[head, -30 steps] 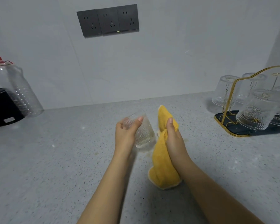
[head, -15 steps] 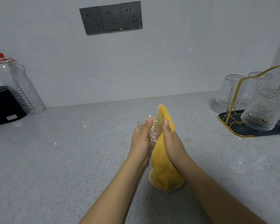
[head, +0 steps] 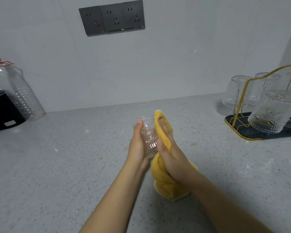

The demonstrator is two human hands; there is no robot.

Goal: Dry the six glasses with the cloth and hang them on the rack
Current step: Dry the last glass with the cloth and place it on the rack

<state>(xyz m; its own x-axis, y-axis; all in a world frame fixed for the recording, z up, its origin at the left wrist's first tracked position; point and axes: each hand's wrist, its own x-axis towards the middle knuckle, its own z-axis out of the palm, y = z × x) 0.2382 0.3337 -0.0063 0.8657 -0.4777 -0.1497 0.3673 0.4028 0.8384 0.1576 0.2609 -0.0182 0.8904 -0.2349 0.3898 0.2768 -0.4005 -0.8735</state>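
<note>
Two hands meet above the speckled countertop [head: 60, 165]: the left hand [head: 138, 145] grips a ribbed clear glass [head: 149, 140], while the right hand [head: 170, 158] clutches the yellow cloth [head: 165, 180] against it. Far right, upturned glasses [head: 269, 113] hang on the gold rack [head: 242, 105].

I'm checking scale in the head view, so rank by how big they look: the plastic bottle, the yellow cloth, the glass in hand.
1. plastic bottle
2. yellow cloth, partly hidden by the right hand
3. glass, in the left hand
</note>
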